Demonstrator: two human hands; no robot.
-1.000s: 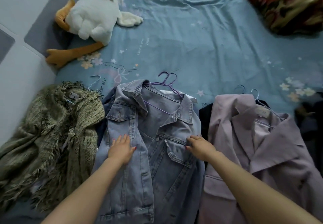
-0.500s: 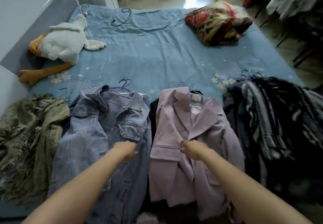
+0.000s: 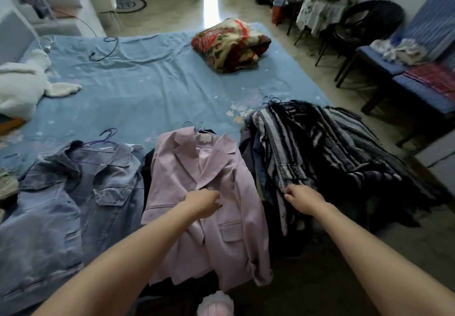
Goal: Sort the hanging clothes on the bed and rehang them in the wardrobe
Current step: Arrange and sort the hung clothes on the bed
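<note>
A pink blazer (image 3: pixel 221 167) on a hanger lies in the middle of the bed's near edge. My left hand (image 3: pixel 204 203) rests on its front with curled fingers; whether it grips the cloth is unclear. To the right lies a pile of black-and-white striped clothes (image 3: pixel 320 148) on hangers. My right hand (image 3: pixel 302 198) pinches the lower edge of the striped garment. A denim jacket (image 3: pixel 73 192) on a purple hanger lies at the left.
The blue bed sheet (image 3: pixel 147 89) holds a folded floral blanket (image 3: pixel 229 44) at the far side, a white plush toy (image 3: pixel 22 86) at the left and a loose dark hanger (image 3: pixel 103 49). Chairs (image 3: pixel 384 64) and a small table stand on the right.
My view and both hands have shifted right. The left hand went from the denim jacket to the pink blazer; the right hand went from the blazer to the striped pile.
</note>
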